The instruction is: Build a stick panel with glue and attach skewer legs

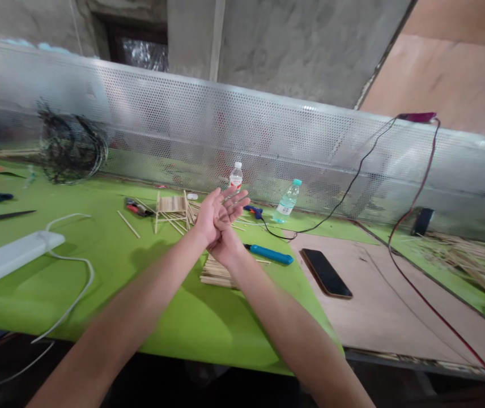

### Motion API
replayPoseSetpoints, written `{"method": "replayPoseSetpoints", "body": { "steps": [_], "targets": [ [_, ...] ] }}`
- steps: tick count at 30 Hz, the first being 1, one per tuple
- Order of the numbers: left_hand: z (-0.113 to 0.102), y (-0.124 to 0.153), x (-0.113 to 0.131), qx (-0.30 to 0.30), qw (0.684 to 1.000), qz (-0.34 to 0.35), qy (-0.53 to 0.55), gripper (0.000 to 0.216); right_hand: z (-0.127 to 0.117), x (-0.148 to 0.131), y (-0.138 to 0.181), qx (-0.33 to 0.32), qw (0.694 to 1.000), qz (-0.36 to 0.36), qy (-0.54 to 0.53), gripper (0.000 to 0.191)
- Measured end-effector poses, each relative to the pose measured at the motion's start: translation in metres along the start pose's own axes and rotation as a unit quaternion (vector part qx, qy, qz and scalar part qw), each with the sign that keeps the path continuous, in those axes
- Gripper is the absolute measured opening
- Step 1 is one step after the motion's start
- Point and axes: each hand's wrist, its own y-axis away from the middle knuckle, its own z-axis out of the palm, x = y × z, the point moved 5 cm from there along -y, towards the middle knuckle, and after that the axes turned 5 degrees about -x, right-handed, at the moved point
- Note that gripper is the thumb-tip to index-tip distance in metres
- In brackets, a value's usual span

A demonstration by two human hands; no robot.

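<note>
The left hand (222,211) is held up flat, palm showing and fingers spread, holding nothing. The right hand (226,247) is curled round its wrist from below, clasping it; the right fingers are hidden behind the wrist. Directly under that clasp, on the green table (110,266), lies a stack of thin wooden sticks (216,274), untouched by either hand. Just to the right of the clasp is a blue-handled tool (270,254), and further right a dark phone (326,273) lies flat on a brown board. Beyond the open fingers sits a small frame of sticks (171,205) with loose sticks about it, then two plastic bottles (236,177) against the perforated metal wall. Well off to the left of the clasp rests a white power strip (11,258) with its cord
</note>
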Motion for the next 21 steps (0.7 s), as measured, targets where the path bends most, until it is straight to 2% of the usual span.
{"method": "replayPoseSetpoints", "body": {
  "steps": [3,5,10,14,16,21],
  "targets": [
    [-0.012,0.000,-0.002,0.069,0.997,0.011,0.019,0.046,0.003,0.009,0.003,0.001,0.999,0.039,-0.030,0.024],
    [-0.015,0.001,-0.001,0.082,0.996,0.016,0.037,0.048,0.007,0.011,0.006,-0.010,0.998,0.036,-0.045,0.026],
    [-0.011,0.002,0.002,0.038,0.998,0.034,0.037,0.052,0.015,0.009,0.009,-0.051,0.998,0.000,-0.042,0.035],
    [-0.010,0.001,-0.004,0.031,0.999,0.011,0.013,0.051,0.004,0.006,0.001,0.006,0.999,-0.002,-0.040,0.023],
    [-0.008,0.001,-0.006,0.026,1.000,0.002,0.006,0.050,-0.001,0.004,-0.003,0.028,0.999,-0.008,-0.029,0.025],
    [-0.003,0.001,-0.004,0.012,1.000,0.014,-0.006,0.045,0.000,-0.001,-0.006,0.007,1.000,-0.029,-0.009,0.025]
  ]
}}
